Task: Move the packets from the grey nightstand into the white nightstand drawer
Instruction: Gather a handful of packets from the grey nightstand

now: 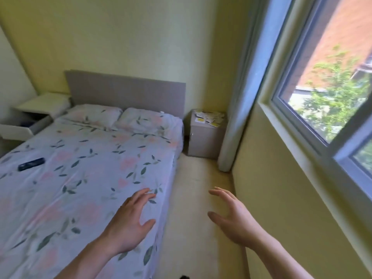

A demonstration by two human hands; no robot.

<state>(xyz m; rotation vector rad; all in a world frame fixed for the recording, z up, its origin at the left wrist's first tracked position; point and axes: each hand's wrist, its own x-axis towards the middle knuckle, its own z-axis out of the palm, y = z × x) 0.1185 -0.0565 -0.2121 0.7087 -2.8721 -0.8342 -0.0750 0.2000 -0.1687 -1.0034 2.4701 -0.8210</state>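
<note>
Packets: your loose heap of small flat white and yellow paper packets lies scattered on top of the grey box-shaped nightstand, in the far corner between the bed and the curtain; a few overlap and some sit near the top's edge.
Destination: the white nightstand stands on the other side of the bed, well apart from the packets, with its white drawer already pulled out.
Left grip: your left hand is released, fingers spread, holding nothing, over the edge of the floral-sheeted bed.
Right grip: your right hand is also released, palm turned inward, empty, over the floor strip beside the wall.
Handling: these look very light, thin and limp; expect them to bend, slide over one another and slip free.
Where to hold: judge it best to sweep them together into one stack, then pinch across the flat faces, thumb on top and fingers beneath.
Risk: loose ones may flutter off the tabletop's rim or drop as you round the bed.
Detail: any print on the packets is too small to read.
</note>
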